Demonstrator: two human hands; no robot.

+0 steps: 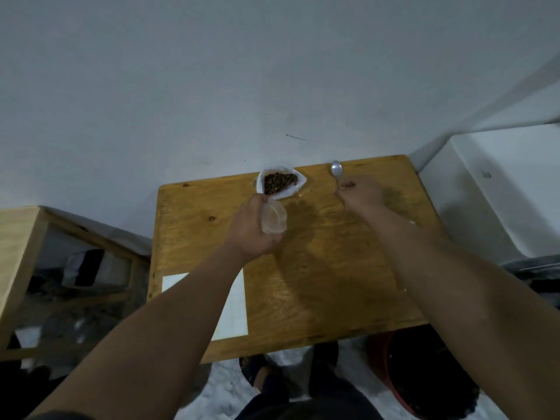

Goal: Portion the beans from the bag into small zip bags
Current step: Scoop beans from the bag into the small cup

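Two forearms reach out from the bottom of my feed over a wooden counter [333,268]. Nearest to me, below its front edge, I see a foot in a dark sandal [254,368] on a pale floor, and to the right of it a red tub [381,368] with dark contents I cannot make out. On the counter's near left corner lies a white sheet [236,307], partly hidden under the left forearm.

Further out, at mid-counter, the left grip [253,228] is clenched around a small clear zip bag [274,218], held above the wood with its mouth spread open to the right. I cannot tell whether anything is in it. The right grip [360,192] sits well apart on the right, fingers curled and pinching the handle of a metal spoon [336,170], whose bowl points away towards the wall. Whether the spoon touches the counter I cannot tell.

At the far edge, against the grey wall, the white bag [298,183] stands open with dark beans [278,181] showing inside; it is just beyond the zip bag.

Off the counter, a wooden rack [21,253] stands to the left and a white box [500,192] to the right.
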